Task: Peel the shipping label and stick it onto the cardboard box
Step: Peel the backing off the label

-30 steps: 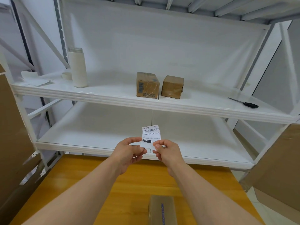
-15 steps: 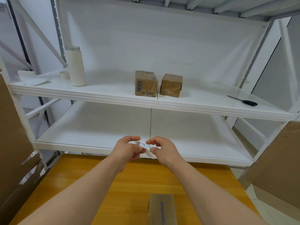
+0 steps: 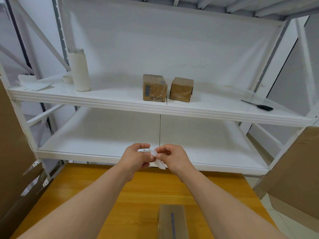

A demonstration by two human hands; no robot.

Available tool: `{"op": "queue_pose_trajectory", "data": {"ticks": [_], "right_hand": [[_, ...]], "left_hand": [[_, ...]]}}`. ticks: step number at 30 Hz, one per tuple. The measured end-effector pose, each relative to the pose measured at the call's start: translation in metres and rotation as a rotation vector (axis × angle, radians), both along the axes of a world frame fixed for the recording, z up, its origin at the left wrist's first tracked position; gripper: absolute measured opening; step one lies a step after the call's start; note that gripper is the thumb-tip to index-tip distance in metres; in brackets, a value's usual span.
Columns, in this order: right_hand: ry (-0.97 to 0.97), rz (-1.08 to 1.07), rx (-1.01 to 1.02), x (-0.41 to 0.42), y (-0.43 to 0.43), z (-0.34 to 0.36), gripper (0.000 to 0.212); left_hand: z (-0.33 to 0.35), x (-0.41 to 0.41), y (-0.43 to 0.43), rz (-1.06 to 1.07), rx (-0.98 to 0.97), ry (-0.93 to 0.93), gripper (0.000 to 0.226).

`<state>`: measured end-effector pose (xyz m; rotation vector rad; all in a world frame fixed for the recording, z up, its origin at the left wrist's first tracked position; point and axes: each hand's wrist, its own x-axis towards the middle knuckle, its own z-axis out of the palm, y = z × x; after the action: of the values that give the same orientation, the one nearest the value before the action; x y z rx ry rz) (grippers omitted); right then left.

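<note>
Peel step: both hands, left & right, pinch shipping label, splitting backing. Next: strip fully, press onto cardboard box on worktop.

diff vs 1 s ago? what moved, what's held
The label went from upright and readable to folded down between the fingertips, a white corner now bent up as if peeling has started. Both hands, left and right, kept their grip on it, roughly where they were. The box on the table and the shelf items look unchanged.
</note>
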<state>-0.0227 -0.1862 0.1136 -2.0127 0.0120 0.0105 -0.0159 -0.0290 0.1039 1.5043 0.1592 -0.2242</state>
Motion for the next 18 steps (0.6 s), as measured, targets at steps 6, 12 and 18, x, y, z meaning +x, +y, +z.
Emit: {"op": "queue_pose_trajectory", "data": {"ticks": [6,12,18], "right_hand": [[0.040,-0.047,0.034,0.003,0.002,-0.001,0.010],[0.079,-0.058,0.092,0.005,0.006,0.002,0.009],[0.063,-0.095,0.118,0.009,0.013,0.002,0.007]], "left_hand": [[0.000,0.002,0.000,-0.016,0.007,0.002,0.040],[0.003,0.003,0.000,-0.016,0.015,0.022,0.032],[0.005,0.006,-0.003,-0.013,-0.039,0.041,0.024]]}}
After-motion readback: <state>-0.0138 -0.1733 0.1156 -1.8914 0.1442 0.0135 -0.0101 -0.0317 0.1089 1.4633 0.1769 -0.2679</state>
